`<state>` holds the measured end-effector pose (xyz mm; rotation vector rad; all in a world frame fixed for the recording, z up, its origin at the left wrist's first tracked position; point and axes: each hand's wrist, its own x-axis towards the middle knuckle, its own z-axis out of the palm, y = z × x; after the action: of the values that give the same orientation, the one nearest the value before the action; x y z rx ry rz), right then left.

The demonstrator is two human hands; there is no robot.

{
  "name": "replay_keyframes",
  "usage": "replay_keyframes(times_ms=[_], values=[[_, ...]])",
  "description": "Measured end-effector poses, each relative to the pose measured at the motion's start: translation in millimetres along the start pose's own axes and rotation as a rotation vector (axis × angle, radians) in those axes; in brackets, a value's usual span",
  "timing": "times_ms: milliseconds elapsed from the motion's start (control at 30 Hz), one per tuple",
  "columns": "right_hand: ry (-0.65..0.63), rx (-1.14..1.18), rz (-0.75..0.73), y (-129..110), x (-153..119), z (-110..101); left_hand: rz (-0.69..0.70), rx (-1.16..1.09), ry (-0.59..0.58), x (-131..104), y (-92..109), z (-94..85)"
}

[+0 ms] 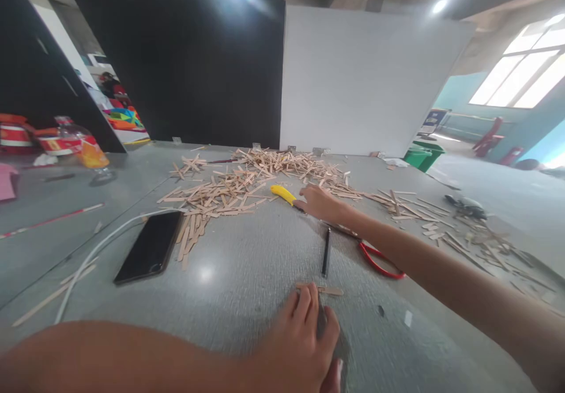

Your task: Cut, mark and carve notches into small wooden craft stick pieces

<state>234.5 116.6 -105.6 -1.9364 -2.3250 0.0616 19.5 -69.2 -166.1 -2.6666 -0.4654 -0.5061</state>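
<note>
"Two bare hands out; how's the nearer, left hand (300,337)?"

"Half-bent, not closed, fingertips on a wooden stick (333,291); pressed unevenly, it could skid."

"And the right hand (321,202)?"

"Past the pencil (326,253) beyond those fingertips. Its fingers curl at the dark end of the yellow knife (282,193); I can't tell if they grip. Should a blade be out there, a careless grab could cut them."

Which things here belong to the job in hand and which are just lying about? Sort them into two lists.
Likely in the job:
wooden stick under the left hand
yellow-handled tool at the right hand
heaped wooden sticks
perhaps the black pen or pencil and red-handled scissors

Apparently just lying about:
black phone
white cable
bottle
</note>
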Motion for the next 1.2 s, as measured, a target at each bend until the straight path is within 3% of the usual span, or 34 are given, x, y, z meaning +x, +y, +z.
replay_keyframes(times_ms=[100,200,333,467,633,767,1000,1200], values=[[-0.086,0.023,0.017,-15.8,35.7,-0.2,0.017,0.049,0.028,-0.5,-0.7,4.2],[-0.151,0.099,0.039,-23.1,54.1,-1.4,0.024,0.066,0.045,-2.5,-0.7,9.3],[-0.158,0.325,0.078,-16.4,58.2,-8.2,0.021,0.065,0.043,-4.5,0.1,13.9],[-0.024,0.650,0.120,-8.0,43.1,-16.1,0.029,0.053,0.027,-4.5,-0.4,12.1],[0.284,1.059,0.139,-8.1,7.6,-16.1,0.019,-0.003,-0.040,-6.0,-0.9,6.6],[0.414,1.293,0.152,-6.2,-30.6,-14.2,0.005,-0.033,-0.062,-6.3,-0.5,5.0],[0.445,1.472,0.225,-5.1,-119.7,-11.0,-0.022,-0.075,-0.087,-1.0,-0.9,-5.7],[0.475,1.421,0.260,-10.2,-189.6,16.6,-0.063,-0.188,-0.131,2.0,-1.2,-12.0]])
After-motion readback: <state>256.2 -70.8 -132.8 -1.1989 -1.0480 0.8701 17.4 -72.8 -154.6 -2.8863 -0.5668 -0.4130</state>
